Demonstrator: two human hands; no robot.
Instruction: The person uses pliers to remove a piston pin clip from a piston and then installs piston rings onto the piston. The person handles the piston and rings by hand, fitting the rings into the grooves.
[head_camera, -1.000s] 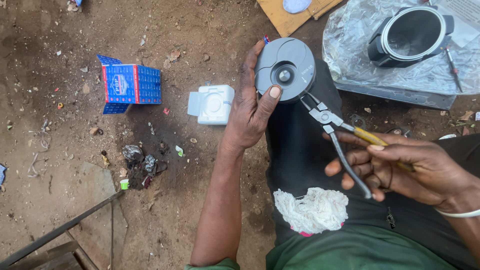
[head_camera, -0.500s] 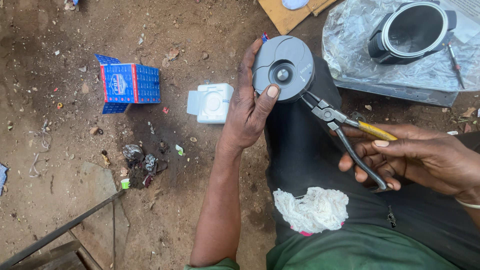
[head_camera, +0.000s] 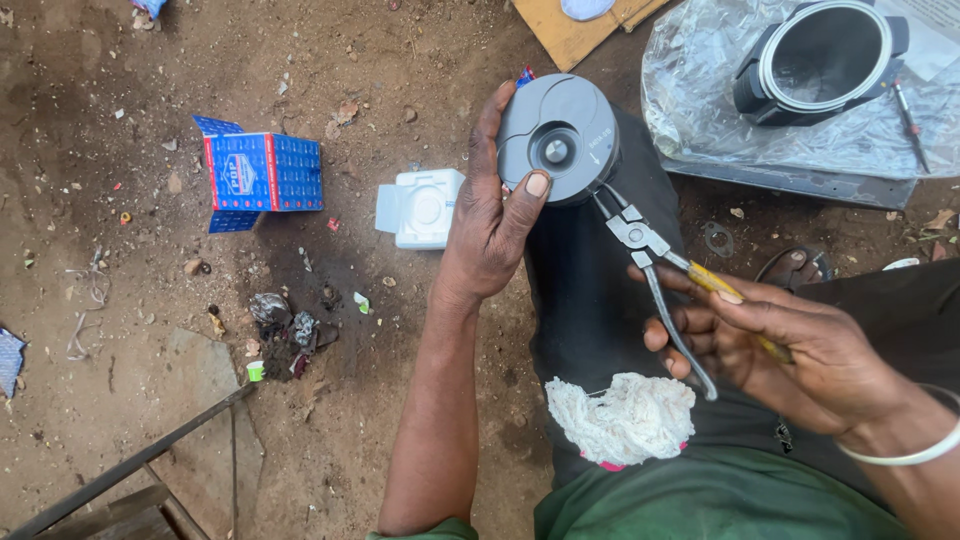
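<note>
Seated on bare dirt ground (head_camera: 150, 400), knee in dark trousers (head_camera: 590, 300) raised at centre frame.

Clear plastic sheet (head_camera: 720, 110) at upper right, carrying a black round housing with pale rim (head_camera: 820, 55) and a small screwdriver (head_camera: 908, 110) beside it. Cardboard scrap (head_camera: 575, 30) at top centre.

Blue and red carton (head_camera: 262, 172) open at upper left, well apart from both hands. White moulded plastic part (head_camera: 422, 207) on the dirt just left of the left wrist. White rag wad (head_camera: 622, 418) resting on the lap, below the pliers.

Grey round piston (head_camera: 558, 138), crown facing up with a central boss, held over the knee. Left hand (head_camera: 490, 225) grasping piston: fingers wrapped round its left edge, thumb pressed on its lower rim. Piston above and left of the right hand, no contact with it.

Right hand (head_camera: 790, 345) closed around yellow-handled pliers (head_camera: 650, 250), handles spread between the fingers. Plier nose touching the piston's lower right edge; whether gripping anything there too small to tell.

Small debris (head_camera: 285, 325) and a green cap (head_camera: 256, 371) on the dirt at left.
</note>
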